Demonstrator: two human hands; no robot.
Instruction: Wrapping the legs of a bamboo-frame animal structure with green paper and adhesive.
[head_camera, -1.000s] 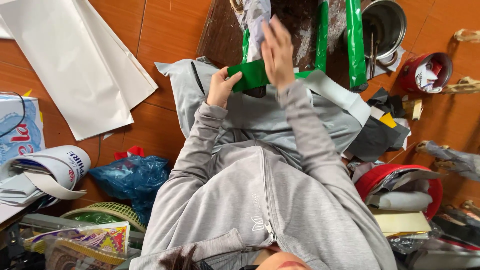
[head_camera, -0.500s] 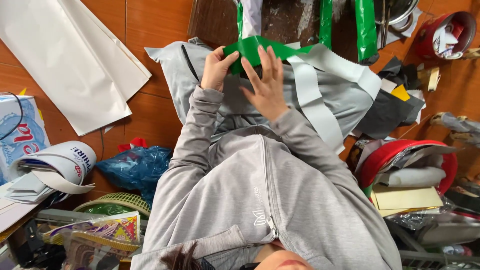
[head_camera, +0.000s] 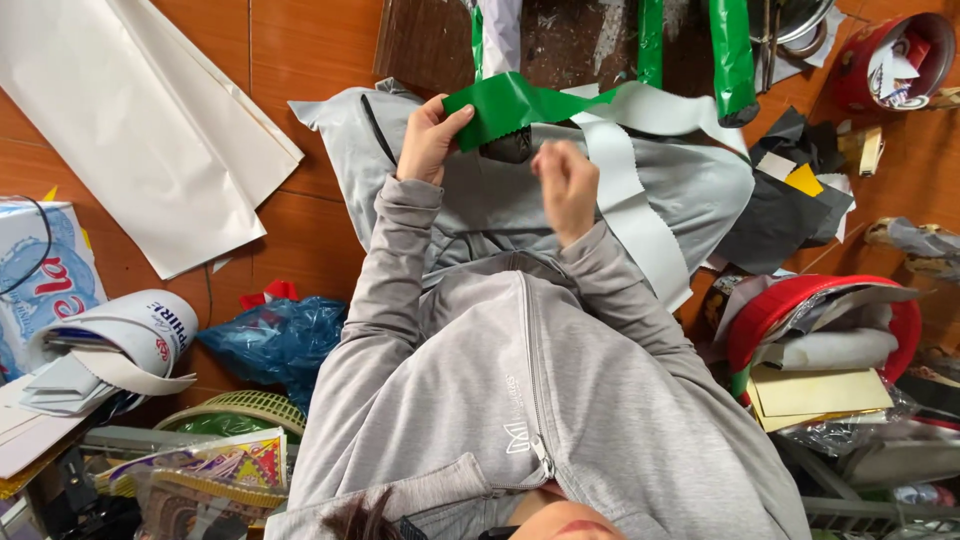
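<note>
Overhead, the left hand (head_camera: 428, 140) pinches the green strip (head_camera: 510, 105) while the right hand (head_camera: 565, 185) hovers loosely curled, holding nothing.

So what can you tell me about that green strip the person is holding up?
The green strip looks like thin, glossy paper or foil, bright green on one face and pale grey-white on the other where it twists and trails down over the lap. Its near end has a zigzag-cut edge. The left hand pinches that end between thumb and fingers and holds it up above the knees. The right hand is closed beside it; whether it touches the strip is unclear.
</note>
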